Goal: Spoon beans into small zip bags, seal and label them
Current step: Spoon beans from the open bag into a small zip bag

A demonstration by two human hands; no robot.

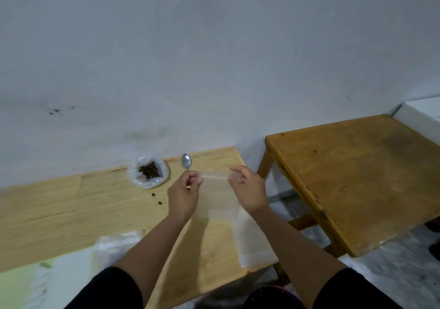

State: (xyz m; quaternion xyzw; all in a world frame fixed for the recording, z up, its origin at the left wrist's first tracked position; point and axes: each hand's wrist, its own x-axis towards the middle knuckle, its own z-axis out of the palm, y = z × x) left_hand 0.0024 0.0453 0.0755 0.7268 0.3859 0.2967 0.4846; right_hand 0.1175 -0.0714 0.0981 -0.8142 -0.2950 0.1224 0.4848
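zip bag: clear, empty, held up over the light wooden table, mouth uppermost, body hanging down between the wrists

left hand: thumb and fingertips pinching the top strip at its 9 o'clock end, other fingers curled

right hand: pinching the same strip at the 3 o'clock end, strip drawn taut between the two

handling, judged: very light, limp film, likely slick and clingy; walls apt to stick together; no stiffness except the zip ridge

where to hold: along the zip strip, one lip per hand, to part the mouth; body too floppy to stand unaided

beans: dark heap in an open white plastic bag, at 10 o'clock of the hands, near the wall; a few strays on the wood nearby

spoon: metal, lying at 12 o'clock just beyond the hands, bowl toward the wall, untouched

more clear bags: flat pile at 7 o'clock, count unclear

risk, judged: bag collapsing when one hand leaves for the spoon

stage, judged: opening, no beans in yet
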